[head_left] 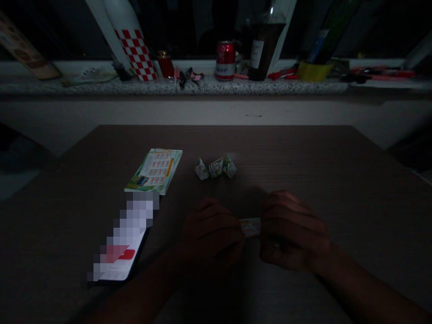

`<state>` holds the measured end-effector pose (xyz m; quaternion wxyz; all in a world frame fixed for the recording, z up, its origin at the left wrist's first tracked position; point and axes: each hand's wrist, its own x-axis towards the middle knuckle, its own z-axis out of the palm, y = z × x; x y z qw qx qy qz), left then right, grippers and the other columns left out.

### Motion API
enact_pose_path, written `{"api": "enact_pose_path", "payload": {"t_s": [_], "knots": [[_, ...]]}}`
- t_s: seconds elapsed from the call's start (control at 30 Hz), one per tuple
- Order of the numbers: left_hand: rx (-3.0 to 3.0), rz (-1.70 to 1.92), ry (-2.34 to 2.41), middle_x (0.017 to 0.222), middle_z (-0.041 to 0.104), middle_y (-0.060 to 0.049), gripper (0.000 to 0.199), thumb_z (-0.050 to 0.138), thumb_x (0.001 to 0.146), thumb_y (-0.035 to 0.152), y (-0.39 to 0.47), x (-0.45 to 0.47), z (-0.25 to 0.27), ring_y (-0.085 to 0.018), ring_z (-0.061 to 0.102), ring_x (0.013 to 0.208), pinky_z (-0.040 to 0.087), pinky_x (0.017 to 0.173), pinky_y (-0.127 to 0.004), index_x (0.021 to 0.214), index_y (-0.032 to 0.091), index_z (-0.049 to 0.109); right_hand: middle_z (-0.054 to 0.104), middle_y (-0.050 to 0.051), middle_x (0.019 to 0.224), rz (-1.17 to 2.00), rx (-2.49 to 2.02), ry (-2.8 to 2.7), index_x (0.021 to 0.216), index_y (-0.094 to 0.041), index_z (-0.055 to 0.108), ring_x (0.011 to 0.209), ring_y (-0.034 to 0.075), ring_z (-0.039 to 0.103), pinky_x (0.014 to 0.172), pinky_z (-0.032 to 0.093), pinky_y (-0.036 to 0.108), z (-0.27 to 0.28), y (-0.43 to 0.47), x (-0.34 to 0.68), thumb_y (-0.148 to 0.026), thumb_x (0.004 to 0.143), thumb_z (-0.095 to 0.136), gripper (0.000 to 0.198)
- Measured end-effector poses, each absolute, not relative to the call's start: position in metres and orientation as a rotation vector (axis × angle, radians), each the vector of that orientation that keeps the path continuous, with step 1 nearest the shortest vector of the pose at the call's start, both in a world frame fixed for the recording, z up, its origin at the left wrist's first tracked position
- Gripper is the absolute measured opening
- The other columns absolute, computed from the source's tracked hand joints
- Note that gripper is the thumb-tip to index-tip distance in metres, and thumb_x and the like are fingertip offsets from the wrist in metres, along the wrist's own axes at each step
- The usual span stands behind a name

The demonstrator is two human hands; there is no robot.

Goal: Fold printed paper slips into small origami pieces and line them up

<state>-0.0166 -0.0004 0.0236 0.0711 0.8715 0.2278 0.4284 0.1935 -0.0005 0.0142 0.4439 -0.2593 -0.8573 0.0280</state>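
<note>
Head view: at a dim wood-grain table [303, 153] before a cluttered, speckled windowsill [243, 86], the left hand [214, 229] and right hand [293, 229], both curled nearly closed, grip opposite ends of a printed paper strip [250, 227].

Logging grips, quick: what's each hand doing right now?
Left hand: closed, holding one end of the paper strip.
Right hand: closed, holding the other end.

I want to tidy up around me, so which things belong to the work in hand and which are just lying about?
In use, it seems:
paper strip, between left hand and right hand
paper stack
three folded papers

Probably just lying about:
red can
checkered bottle
dark bottle
phone, though its role is unclear
</note>
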Motion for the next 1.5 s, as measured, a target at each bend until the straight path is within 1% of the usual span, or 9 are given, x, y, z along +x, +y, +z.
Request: {"api": "enact_pose_path", "payload": {"t_s": [0.27,0.6,0.93,1.1,1.2,1.37,1.5], "knots": [[2.556,1.295,0.685,0.075,0.070,-0.002,0.011,0.063,0.077,0.009,0.005,-0.025,0.024,-0.014,0.065,0.070,0.052,0.073,-0.032,0.083,0.019,0.061,0.062,0.002,0.064,0.067,-0.689,-2.091,0.070,-0.019,0.058,0.065,0.018,0.061,0.065,0.051,0.036,0.015,0.002,0.203,-0.004,0.066,0.062,0.016],[2.449,1.311,0.752,0.077,0.068,-0.003,0.013,0.062,0.077,0.008,0.007,-0.031,0.022,-0.015,0.062,0.075,0.053,0.069,-0.031,0.085,0.019,0.062,0.062,0.001,0.066,0.074,-0.751,-2.086,0.072,-0.021,0.058,0.065,0.018,0.062,0.065,0.051,0.036,0.015,0.006,0.209,-0.008,0.069,0.060,0.013],[2.453,1.318,0.789,0.076,0.067,-0.004,0.014,0.062,0.077,0.007,0.006,-0.027,0.021,-0.016,0.063,0.074,0.053,0.067,-0.030,0.085,0.017,0.060,0.065,0.003,0.070,0.126,-0.729,-2.082,0.081,-0.018,0.063,0.067,0.019,0.061,0.064,0.051,0.037,0.015,0.001,0.201,-0.009,0.072,0.065,0.013],[2.436,1.294,0.839,0.083,0.070,-0.006,0.014,0.061,0.078,0.008,0.001,-0.025,0.020,-0.016,0.066,0.077,0.054,0.069,-0.029,0.088,0.017,0.060,0.071,0.008,0.082,0.098,-0.783,-2.071,0.094,-0.015,0.067,0.075,0.021,0.065,0.069,0.050,0.038,0.012,0.000,0.203,-0.008,0.073,0.069,0.022],[2.454,1.302,0.818,0.084,0.070,-0.006,0.014,0.062,0.077,0.008,0.000,-0.022,0.018,-0.015,0.066,0.078,0.055,0.069,-0.027,0.088,0.016,0.060,0.071,0.010,0.093,0.103,-0.822,-2.088,0.102,-0.015,0.067,0.080,0.023,0.066,0.071,0.050,0.040,0.009,0.000,0.202,-0.011,0.074,0.070,0.028],[2.482,1.299,0.776,0.087,0.069,-0.005,0.014,0.062,0.079,0.009,-0.001,-0.017,0.014,-0.015,0.065,0.079,0.055,0.070,-0.027,0.090,0.017,0.060,0.071,0.013,0.101,0.230,-0.779,-2.111,0.109,-0.013,0.064,0.089,0.025,0.065,0.077,0.051,0.043,0.007,-0.002,0.194,-0.016,0.077,0.071,0.034],[2.476,1.323,0.743,0.091,0.068,-0.007,0.016,0.062,0.080,0.010,-0.001,-0.016,0.010,-0.016,0.066,0.081,0.056,0.071,-0.028,0.094,0.016,0.060,0.070,0.014,0.104,0.331,-0.753,-2.105,0.112,-0.012,0.063,0.091,0.025,0.066,0.079,0.052,0.042,0.006,-0.005,0.188,-0.017,0.079,0.068,0.034]]}}
